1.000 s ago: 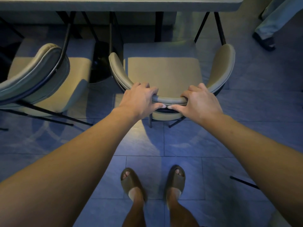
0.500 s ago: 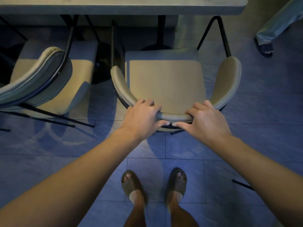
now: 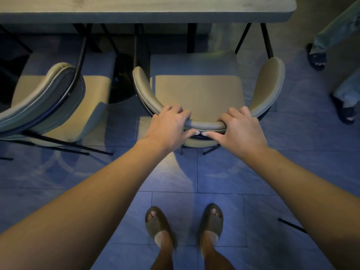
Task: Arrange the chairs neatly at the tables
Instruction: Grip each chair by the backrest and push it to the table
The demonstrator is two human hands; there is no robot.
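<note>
A beige padded chair (image 3: 198, 90) with a curved backrest and black metal legs faces the grey table (image 3: 148, 8), its seat front just under the table edge. My left hand (image 3: 169, 127) grips the backrest's top rim left of centre. My right hand (image 3: 241, 129) grips the same rim right of centre, the two thumbs almost touching underneath. A second matching chair (image 3: 58, 102) stands to the left, turned slightly askew, its seat partly under the table.
Another person's legs and dark sandals (image 3: 316, 59) stand at the right beside the table end. My own sandalled feet (image 3: 183, 225) are on the tiled floor behind the chair. A thin black leg (image 3: 290, 225) of something pokes in at lower right.
The chair slid back toward me half a second ago and now sits slightly nearer the table again. Both hands kept their grip on the backrest throughout.
</note>
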